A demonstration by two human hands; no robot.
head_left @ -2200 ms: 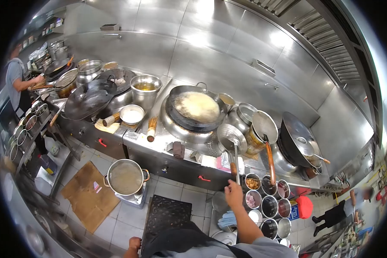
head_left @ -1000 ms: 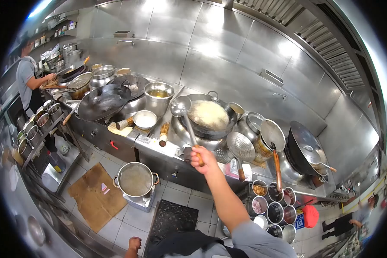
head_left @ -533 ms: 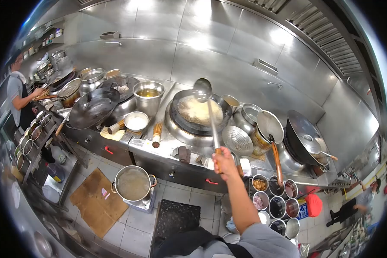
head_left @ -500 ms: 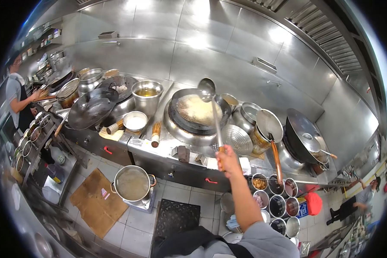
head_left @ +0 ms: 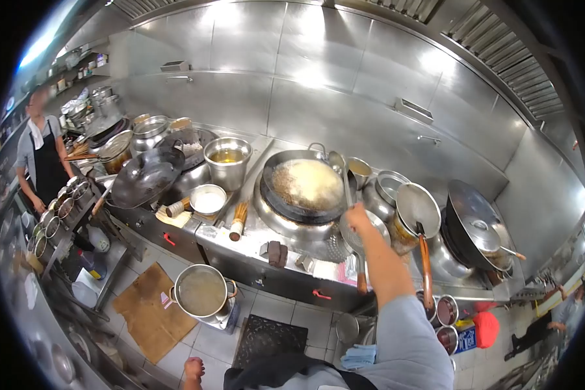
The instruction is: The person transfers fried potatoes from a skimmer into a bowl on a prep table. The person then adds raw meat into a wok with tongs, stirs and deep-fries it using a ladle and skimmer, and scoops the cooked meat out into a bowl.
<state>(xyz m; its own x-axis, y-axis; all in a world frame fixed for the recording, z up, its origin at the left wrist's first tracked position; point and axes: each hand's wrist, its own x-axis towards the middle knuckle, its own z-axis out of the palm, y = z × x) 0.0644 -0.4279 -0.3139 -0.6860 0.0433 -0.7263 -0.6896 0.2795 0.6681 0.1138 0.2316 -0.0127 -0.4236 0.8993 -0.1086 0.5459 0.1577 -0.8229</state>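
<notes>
My right hand (head_left: 357,220) is closed round the handle of a ladle (head_left: 337,160), whose bowl is at the right rim of a wok (head_left: 291,156). Pale, foamy liquid (head_left: 312,182) fills much of the wok. Just below my right hand, a perforated skimmer (head_left: 377,229) lies on the counter, its wooden handle pointing toward me. My left hand (head_left: 194,368) hangs low at the bottom edge, fingers curled, with nothing visible in it.
A pot (head_left: 201,292) stands low in front of the counter (head_left: 240,260). Left are a pot of yellow liquid (head_left: 228,156), a white bowl (head_left: 208,199) and a tilted wok (head_left: 146,177). A co-worker (head_left: 42,156) stands far left; another person (head_left: 552,322) is far right.
The ladle came up from the counter's front, passed over the wok and now reaches its right side. My left hand has come back into view. The left co-worker has turned and lowered an arm.
</notes>
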